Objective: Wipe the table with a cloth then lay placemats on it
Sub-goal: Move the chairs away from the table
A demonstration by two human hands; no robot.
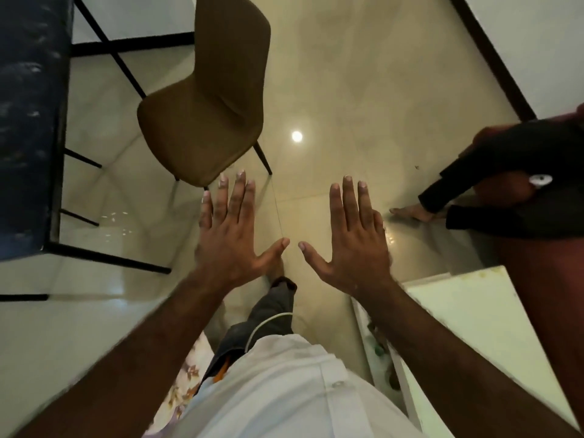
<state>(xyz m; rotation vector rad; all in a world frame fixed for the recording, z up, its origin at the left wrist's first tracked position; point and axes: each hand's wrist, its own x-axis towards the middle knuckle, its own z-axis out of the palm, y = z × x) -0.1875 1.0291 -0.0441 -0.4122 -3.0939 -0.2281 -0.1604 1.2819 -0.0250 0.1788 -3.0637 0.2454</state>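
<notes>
Hands filled the middle of our view: our left hand and our right hand were both stretched out flat in front of us. Their backs were up, the fingers straight and spread wide, and the thumbs pointed toward each other with a small gap between the tips. Neither hand held or touched anything; both hung in the air above the glossy pale floor.

The table stood along the left edge of our view, with a dark blue mottled top on a black metal frame, well apart from both hands. A brown chair on thin black legs stood on the floor, clear of the table's long edge. From where we looked, the tips of our left fingers overlapped the front of its seat. A round spot of light shone on the tiles just right of the chair.

Below our arms we saw our white shirt, a grey trouser leg crossed by a white cable, and some flowered fabric to its left. A white top lay under our right forearm. At the right edge a second person in dark clothes had one bare foot on the floor.
</notes>
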